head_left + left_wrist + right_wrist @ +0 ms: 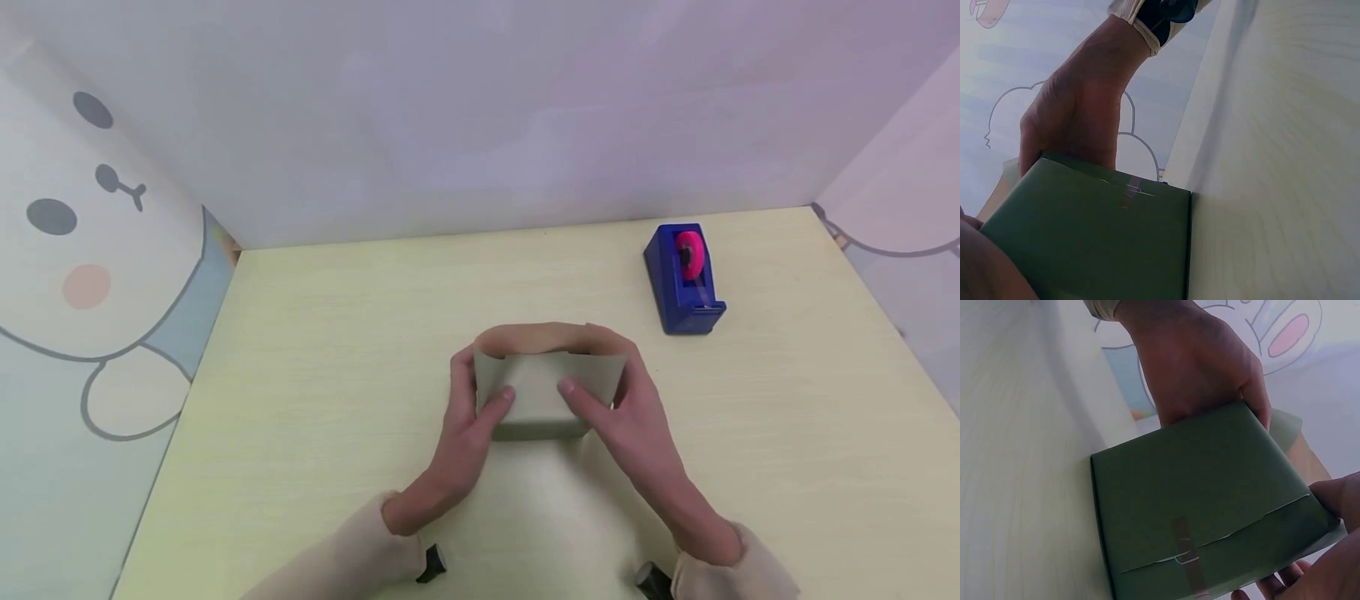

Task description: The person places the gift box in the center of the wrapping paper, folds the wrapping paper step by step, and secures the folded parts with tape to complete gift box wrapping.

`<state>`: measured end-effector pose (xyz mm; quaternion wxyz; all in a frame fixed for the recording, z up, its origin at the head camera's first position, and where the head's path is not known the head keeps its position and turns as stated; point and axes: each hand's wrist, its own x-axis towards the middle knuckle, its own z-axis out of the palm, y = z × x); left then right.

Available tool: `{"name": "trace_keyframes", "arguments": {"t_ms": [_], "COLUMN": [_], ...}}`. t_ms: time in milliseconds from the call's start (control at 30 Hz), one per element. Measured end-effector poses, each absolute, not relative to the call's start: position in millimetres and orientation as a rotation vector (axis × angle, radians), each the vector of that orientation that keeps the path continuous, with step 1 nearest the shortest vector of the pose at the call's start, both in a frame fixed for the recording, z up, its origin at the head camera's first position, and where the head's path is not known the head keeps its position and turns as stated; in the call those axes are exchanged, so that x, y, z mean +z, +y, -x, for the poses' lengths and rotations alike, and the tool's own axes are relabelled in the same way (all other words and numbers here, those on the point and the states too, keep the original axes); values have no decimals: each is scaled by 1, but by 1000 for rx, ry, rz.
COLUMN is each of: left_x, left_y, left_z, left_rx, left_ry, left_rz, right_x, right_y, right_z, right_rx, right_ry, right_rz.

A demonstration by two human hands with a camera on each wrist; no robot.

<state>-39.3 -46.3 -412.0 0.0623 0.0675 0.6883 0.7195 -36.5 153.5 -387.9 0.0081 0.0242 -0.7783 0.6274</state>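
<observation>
A box-shaped green paper package [538, 387] stands near the middle of the table, held between both hands. My left hand [467, 433] grips its left side, thumb on the near face and fingers wrapped toward the far side. Mirroring it, my right hand [637, 425] grips the right side with its thumb on the same face. Loose paper edges flare out at the package's top. In the right wrist view, a seam runs across one green face [1191, 487], with a strip of clear tape [1189, 556] over it.
A blue tape dispenser [678, 283] with a pink roll core [690, 255] stands at the back right of the pale wooden table [337, 333]. Behind the table rises a plain light wall [487, 117]. A cartoon-printed panel [112, 275] borders the left side.
</observation>
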Motion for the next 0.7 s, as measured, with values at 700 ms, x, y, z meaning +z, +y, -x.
{"name": "trace_keyframes", "arguments": {"t_ms": [700], "left_x": [-407], "left_y": [-31], "left_z": [39], "left_rx": [2184], "left_ry": [2194], "left_rz": [14], "right_x": [-387], "right_y": [142], "right_z": [41], "right_rx": [2254], "right_ry": [-2308], "right_rz": [401]}}
